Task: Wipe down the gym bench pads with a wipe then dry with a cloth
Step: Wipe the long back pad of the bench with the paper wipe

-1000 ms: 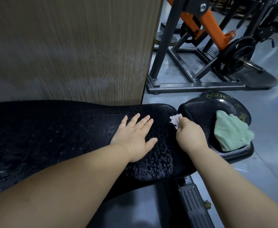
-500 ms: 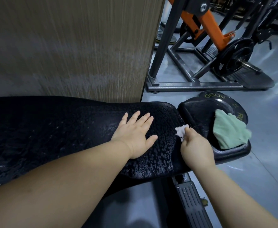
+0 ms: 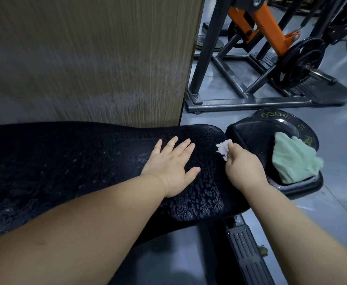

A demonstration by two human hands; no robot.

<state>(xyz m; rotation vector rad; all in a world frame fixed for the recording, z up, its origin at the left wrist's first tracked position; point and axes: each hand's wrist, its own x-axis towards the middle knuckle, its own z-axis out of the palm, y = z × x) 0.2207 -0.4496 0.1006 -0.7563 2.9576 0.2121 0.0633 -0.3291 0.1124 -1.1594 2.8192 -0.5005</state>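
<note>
The right hand pinches a small crumpled wipe in curled fingers at the end of the long bench pad, right by the gap before the seat pad. The left hand lies flat on the pad, fingers straight and spread, holding nothing. So small a scrap may shred or slip into that gap, and may only smear the beaded wet. The left palm could skid there. The green cloth sits near the seat pad's outer edge, where a sweeping forearm might knock it off.
</note>
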